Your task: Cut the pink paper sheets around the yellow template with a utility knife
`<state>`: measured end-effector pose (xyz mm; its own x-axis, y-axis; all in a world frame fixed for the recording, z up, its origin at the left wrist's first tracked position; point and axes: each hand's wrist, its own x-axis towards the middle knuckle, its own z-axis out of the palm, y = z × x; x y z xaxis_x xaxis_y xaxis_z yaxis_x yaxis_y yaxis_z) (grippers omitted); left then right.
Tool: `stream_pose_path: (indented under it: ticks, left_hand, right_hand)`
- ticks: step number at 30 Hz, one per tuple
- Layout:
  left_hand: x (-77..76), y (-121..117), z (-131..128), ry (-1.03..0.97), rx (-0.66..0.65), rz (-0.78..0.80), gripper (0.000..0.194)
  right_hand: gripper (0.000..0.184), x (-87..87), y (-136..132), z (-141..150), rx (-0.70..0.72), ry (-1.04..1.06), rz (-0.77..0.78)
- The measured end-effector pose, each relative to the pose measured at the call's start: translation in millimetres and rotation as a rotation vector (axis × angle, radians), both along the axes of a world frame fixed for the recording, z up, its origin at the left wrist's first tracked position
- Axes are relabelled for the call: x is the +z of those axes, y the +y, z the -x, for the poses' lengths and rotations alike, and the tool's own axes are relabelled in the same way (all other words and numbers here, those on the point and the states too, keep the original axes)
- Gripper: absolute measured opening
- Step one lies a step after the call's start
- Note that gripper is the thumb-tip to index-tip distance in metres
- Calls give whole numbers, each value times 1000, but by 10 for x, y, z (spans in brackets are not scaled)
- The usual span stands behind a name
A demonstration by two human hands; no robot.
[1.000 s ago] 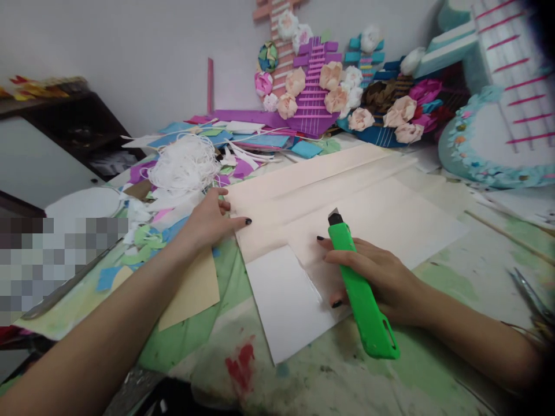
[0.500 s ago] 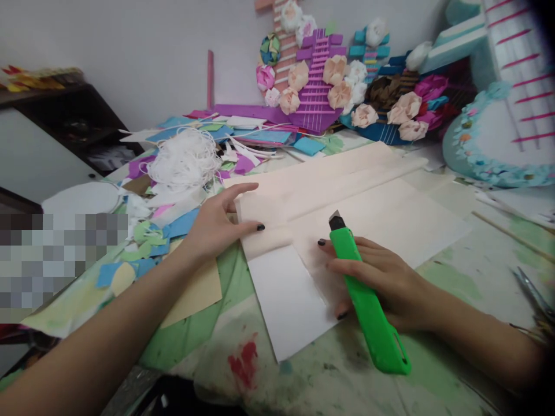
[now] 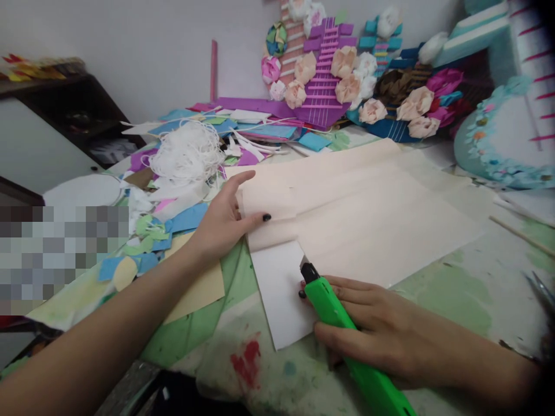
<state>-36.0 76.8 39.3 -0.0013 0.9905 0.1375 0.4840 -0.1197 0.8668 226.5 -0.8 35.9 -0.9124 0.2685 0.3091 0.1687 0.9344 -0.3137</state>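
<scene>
My right hand is closed around a green utility knife, its short blade out and pointing away from me. The blade tip is by the cut edge of a sheet of peach paper, near its left part. Under that paper lies a white sheet, bare at its near left corner. My left hand rests at the left edge of the peach paper, thumb on top and index finger stretched out, apart from each other. The paper is creased and slightly raised near the thumb.
A tangle of white string and coloured paper scraps lie to the left. Paper-flower guitar decorations lean on the back wall. Scissors and a thin wooden stick are at the right. A dark shelf stands at far left.
My right hand has moved left and nearer with the knife, bringing the blade to the paper's cut edge. My left hand has shifted slightly right, and the paper's left part has buckled.
</scene>
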Motion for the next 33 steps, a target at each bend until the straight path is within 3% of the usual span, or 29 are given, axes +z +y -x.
stream_pose_path:
  ticks: [5, 7, 9, 12, 14, 17, 21, 33]
  left_hand:
    - [-27, -81, 127, -86, -247, 185, 126]
    - [-63, -160, 171, -95, -346, 127, 122]
    - [-111, -244, 188, 16, -383, -10, 103]
    - [-171, -328, 157, 232, -330, -191, 83]
    - [-185, -338, 111, 282, -245, -223, 75]
    - [-166, -304, 47, 157, -138, -173, 66]
    - [-129, -256, 18, -66, -98, -49, 63]
    - [-123, -193, -29, -190, -73, -28, 59]
  right_hand:
    - [19, -3, 0, -12, -9, -16, 33]
    - [19, -2, 6, -9, -4, -17, 42]
    - [18, -3, 13, -2, -1, -17, 38]
    - [18, -13, 20, 4, -5, -7, 24]
    - [18, -22, 18, -2, -1, -4, 25]
    - [18, -29, 11, -18, 6, -12, 33]
    - [18, -20, -2, -30, 9, -20, 41]
    - [19, 5, -23, -18, 19, -63, 131]
